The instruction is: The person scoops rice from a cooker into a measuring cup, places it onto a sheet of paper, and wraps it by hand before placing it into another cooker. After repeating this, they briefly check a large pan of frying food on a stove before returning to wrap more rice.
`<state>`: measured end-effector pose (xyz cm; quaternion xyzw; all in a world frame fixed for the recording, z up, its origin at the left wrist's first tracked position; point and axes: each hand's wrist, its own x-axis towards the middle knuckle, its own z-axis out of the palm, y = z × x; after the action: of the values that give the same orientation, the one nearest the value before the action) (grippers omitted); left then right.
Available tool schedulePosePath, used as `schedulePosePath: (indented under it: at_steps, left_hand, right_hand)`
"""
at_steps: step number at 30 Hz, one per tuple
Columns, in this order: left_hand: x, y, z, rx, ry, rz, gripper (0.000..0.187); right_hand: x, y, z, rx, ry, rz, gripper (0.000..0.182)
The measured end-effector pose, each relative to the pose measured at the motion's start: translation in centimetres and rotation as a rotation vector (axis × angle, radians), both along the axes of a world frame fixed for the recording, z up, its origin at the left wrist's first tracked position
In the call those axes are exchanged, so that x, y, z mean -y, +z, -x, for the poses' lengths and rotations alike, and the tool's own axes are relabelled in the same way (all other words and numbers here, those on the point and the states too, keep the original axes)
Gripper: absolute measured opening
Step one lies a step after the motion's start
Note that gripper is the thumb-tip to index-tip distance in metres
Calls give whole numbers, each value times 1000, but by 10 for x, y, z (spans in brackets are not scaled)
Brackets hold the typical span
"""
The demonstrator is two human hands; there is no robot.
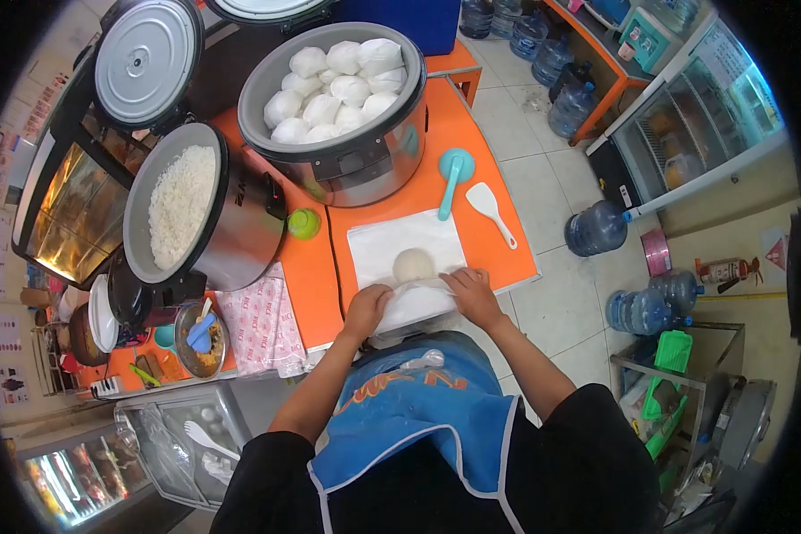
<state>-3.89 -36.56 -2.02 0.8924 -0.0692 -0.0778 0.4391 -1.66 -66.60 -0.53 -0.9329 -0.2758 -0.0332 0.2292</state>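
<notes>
A rounded mound of rice [414, 264] sits on white wrapping paper [374, 238] at the front of the orange table. My left hand [368, 311] pinches the near edge of the paper on one side. On the other side, my right hand [473, 295] holds the same edge, its fingers closed. Between the hands the near edge is lifted against the front of the rice. Beyond the paper lie a turquoise scoop [455, 178] and a white rice paddle [489, 214].
A large cooker [400, 151] full of white wrapped bundles stands behind the paper. Left of it are an open cooker of rice [182, 209], a green container [303, 223], printed wrappers [262, 320] and a metal bowl [202, 341]. Water jugs [596, 228] stand on the floor at right.
</notes>
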Motion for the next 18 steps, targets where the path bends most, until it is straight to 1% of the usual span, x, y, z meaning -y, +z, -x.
schedulePosePath:
  at_steps: [1,2,3,4,5,6,8,11,12,14,15,16,17,18]
  left_hand:
    - [4,10,4,84,-27,-26,24]
    - [8,19,8,168,-55,-53,31]
    - [11,21,13,171,-57,-54,31]
    - [14,24,19,236,-97,-132,37]
    - [16,24,26,300,-138,-209,44]
    - [10,11,32,302,-141,-208,44]
    - [-6,-17,39,212,-159,-292,35]
    - [-20,-25,47,168,-102,-206,33]
    - [-18,-16,48,169,-95,-204,33]
    - [-21,3,54,153,-127,-239,24]
    - [-22,7,53,151,-121,-241,24]
    - [-21,11,49,131,-94,-127,19]
    - [-21,13,44,110,-69,-12,17]
    - [-22,13,38,108,-70,-12,17]
  right_hand:
    - [5,-14,0,38,-11,45,34]
    - [7,-14,-1,40,-12,44,34]
    - [8,-11,-2,93,9,-39,26]
    - [10,-9,-3,145,29,-121,21]
    - [12,-6,-2,148,27,-121,21]
    - [15,-3,-1,140,59,-104,18]
    - [21,-2,2,131,87,-82,15]
    - [27,-3,11,102,157,-66,13]
    - [28,2,14,75,184,-74,12]
    - [29,7,12,50,219,-84,11]
    - [29,8,12,-56,167,-160,10]
    - [29,9,12,-163,113,-236,11]
    - [28,7,8,-165,114,-238,11]
    - [28,2,1,-286,30,-344,11]
